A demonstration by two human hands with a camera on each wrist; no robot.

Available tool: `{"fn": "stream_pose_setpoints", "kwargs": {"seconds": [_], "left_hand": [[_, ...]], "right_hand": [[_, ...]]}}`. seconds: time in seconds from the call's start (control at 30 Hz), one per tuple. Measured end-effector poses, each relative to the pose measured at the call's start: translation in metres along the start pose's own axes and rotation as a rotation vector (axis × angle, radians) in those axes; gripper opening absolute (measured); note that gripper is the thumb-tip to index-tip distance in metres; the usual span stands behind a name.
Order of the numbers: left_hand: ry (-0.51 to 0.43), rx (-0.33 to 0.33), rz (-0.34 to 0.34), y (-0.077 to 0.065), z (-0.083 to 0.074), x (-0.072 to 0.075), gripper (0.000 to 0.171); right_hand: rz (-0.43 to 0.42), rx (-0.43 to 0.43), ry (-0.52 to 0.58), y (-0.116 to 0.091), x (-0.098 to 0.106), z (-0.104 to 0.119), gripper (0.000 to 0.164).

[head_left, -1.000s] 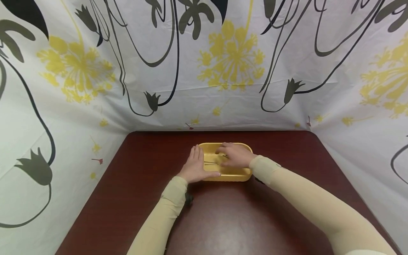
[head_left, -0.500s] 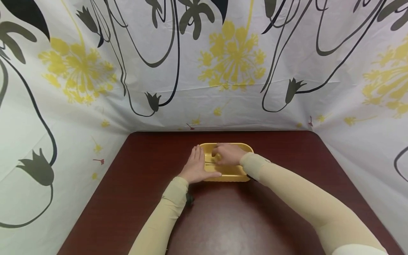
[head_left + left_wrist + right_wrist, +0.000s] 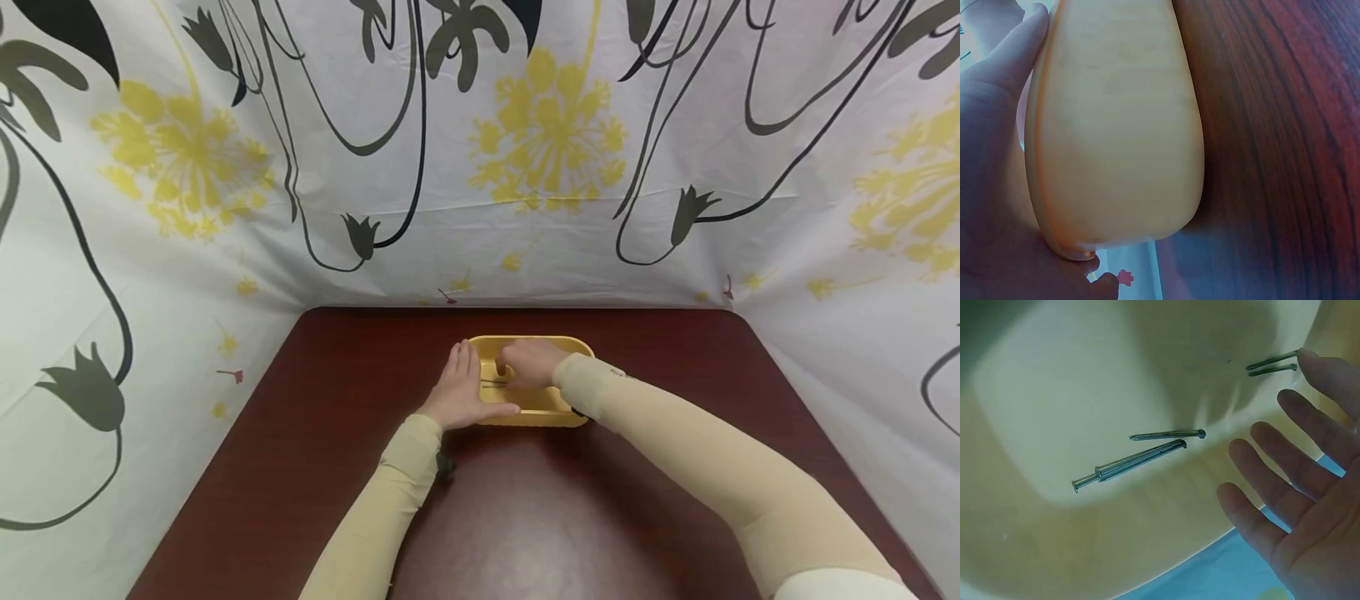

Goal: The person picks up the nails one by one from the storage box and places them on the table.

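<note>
A yellow plastic tray (image 3: 536, 419) stands on the table, its left end under my left hand (image 3: 457, 398). The fingers of that hand lie straight along the left rim, and its thumb reaches over the front rim. In the left wrist view, the tray's outer wall (image 3: 1116, 125) fills the middle. Inside the tray is my right hand (image 3: 531, 363). The right wrist view shows its fingers (image 3: 1272, 481) spread, holding nothing visible. Several metal nails (image 3: 1167, 435) lie on the tray floor, some close together. Two more nails (image 3: 1272, 360) overlap one fingertip at the upper right.
Dark red-brown wooden table (image 3: 360, 367) surrounds the tray. A white cloth (image 3: 450, 283) printed with flowers hangs behind the table and along both sides.
My right hand has moved left inside the tray, toward the nails near the left end, and come lower in between. The left hand and the tray have stayed in place.
</note>
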State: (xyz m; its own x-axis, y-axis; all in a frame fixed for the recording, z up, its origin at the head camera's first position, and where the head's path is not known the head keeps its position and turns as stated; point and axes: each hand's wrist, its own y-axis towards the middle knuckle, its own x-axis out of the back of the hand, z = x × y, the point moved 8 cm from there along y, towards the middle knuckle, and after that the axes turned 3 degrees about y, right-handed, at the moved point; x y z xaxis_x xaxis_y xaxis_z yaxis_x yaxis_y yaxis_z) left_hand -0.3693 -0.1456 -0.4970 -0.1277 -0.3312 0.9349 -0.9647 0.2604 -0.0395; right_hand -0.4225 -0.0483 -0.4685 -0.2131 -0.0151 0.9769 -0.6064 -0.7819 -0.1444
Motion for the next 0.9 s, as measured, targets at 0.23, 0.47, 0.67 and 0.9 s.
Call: {"fn": "stream_pose_setpoints", "kwargs": {"seconds": [0.23, 0.47, 0.67, 0.9], "left_hand": [[0.009, -0.004, 0.002, 0.002, 0.004, -0.001, 0.142], [0.020, -0.010, 0.008, 0.005, 0.004, -0.004, 0.142], [0.019, -0.019, -0.010, 0.004, 0.003, -0.003, 0.142], [0.007, -0.021, -0.008, 0.002, 0.002, -0.002, 0.141]], "right_hand": [[0.050, -0.037, 0.012, 0.009, 0.001, -0.001, 0.025], [0.050, -0.027, -0.045, 0.022, -0.008, -0.004, 0.009], [-0.025, 0.012, -0.119, 0.027, -0.009, 0.001, 0.016], [-0.030, 0.003, -0.124, 0.029, -0.011, 0.005, 0.009]]}}
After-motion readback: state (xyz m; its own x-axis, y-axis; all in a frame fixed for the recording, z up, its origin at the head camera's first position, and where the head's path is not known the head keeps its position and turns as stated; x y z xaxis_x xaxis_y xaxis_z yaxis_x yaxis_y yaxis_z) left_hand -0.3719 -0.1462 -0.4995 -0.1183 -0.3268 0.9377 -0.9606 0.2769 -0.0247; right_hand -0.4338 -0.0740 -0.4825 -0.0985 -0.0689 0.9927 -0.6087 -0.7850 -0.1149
